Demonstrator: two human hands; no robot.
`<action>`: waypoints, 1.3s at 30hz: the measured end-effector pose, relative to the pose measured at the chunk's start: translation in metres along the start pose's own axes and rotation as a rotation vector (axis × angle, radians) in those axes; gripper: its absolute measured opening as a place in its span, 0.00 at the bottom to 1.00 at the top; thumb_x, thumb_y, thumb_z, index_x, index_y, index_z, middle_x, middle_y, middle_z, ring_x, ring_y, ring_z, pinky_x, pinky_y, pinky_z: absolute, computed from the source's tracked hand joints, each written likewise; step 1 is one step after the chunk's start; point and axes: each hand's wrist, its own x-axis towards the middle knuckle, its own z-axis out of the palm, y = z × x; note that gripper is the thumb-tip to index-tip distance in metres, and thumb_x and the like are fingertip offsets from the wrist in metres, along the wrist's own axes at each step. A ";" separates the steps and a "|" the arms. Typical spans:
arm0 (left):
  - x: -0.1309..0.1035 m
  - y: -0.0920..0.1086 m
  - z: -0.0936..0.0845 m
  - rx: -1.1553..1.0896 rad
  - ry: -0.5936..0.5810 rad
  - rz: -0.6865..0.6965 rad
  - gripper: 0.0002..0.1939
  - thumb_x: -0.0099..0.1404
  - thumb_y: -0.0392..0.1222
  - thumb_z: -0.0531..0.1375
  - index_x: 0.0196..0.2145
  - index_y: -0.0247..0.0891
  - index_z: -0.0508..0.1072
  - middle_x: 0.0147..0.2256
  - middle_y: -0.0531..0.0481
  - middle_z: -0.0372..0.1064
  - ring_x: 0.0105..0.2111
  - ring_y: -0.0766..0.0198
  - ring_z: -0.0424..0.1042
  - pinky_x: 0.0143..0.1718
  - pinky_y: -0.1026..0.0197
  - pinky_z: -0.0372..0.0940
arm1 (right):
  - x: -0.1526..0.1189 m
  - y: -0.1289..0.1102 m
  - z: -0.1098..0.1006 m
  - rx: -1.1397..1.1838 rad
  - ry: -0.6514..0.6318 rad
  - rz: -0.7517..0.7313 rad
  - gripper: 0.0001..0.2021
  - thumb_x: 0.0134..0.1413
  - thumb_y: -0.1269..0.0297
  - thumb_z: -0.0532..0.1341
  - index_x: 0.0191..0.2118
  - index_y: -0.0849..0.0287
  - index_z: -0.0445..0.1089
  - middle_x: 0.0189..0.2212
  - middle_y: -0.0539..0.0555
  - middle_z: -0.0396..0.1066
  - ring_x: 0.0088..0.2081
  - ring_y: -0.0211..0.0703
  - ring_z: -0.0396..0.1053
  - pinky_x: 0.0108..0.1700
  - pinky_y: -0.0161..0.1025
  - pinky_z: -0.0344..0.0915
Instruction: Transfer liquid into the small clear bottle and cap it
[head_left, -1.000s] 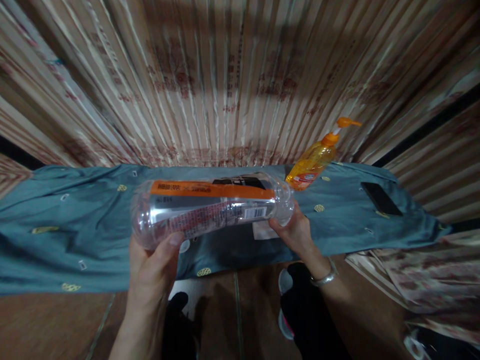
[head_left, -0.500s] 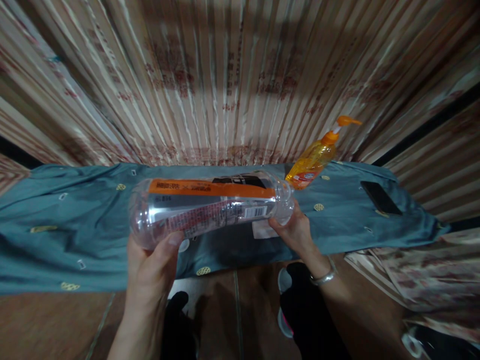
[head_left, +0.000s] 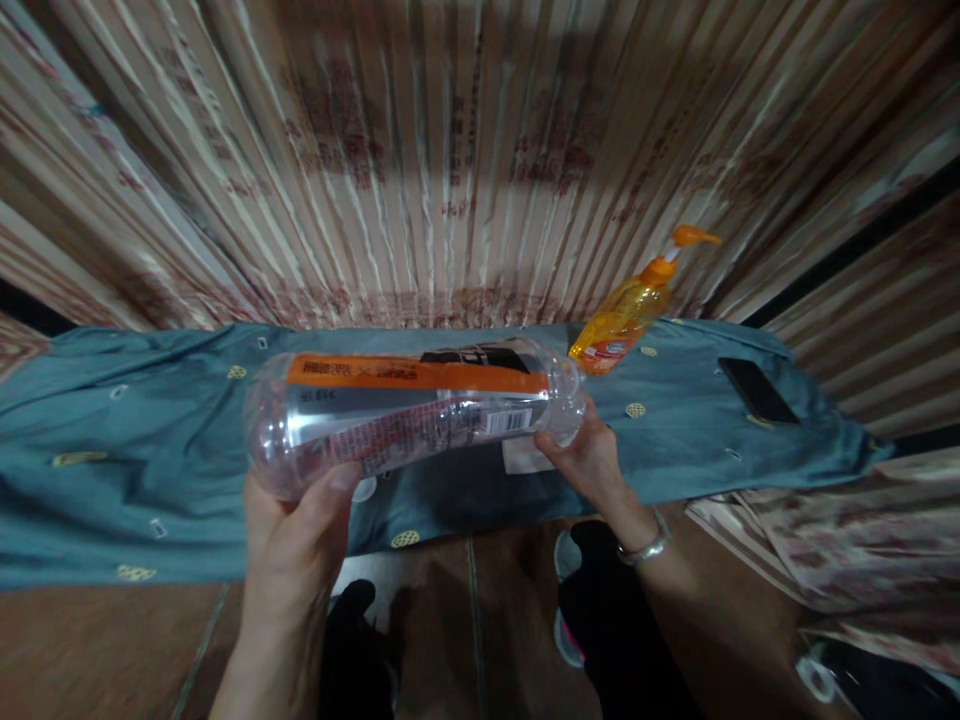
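Note:
A large clear plastic bottle (head_left: 412, 410) with an orange, silver and black label lies sideways in the air above the cloth. My left hand (head_left: 304, 525) is closed around its base end, thumb pressed on the near side. At the neck end, my right hand (head_left: 586, 450) grips the bottle, with some fingers hidden behind it. The bottle looks see-through, with no liquid that I can make out. Just past the neck stands a pump bottle (head_left: 619, 325) of yellow liquid with an orange pump head.
A teal patterned cloth (head_left: 172, 440) covers the long narrow surface. A black phone (head_left: 757, 390) lies on its right part. Below the bottle are a white paper-like piece (head_left: 529, 457) and a small white round thing (head_left: 364, 489). Pleated curtains (head_left: 480, 160) hang behind.
The bottle's base end has shifted slightly left along with my left hand. Both hands keep their hold, and the bottle stays nearly level.

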 end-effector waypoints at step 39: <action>-0.001 0.003 0.002 0.003 -0.017 -0.022 0.30 0.45 0.43 0.75 0.48 0.46 0.78 0.36 0.49 0.80 0.39 0.51 0.81 0.54 0.42 0.71 | -0.001 0.001 0.000 -0.018 -0.004 0.010 0.29 0.47 0.50 0.61 0.53 0.61 0.66 0.42 0.62 0.79 0.42 0.57 0.79 0.41 0.48 0.75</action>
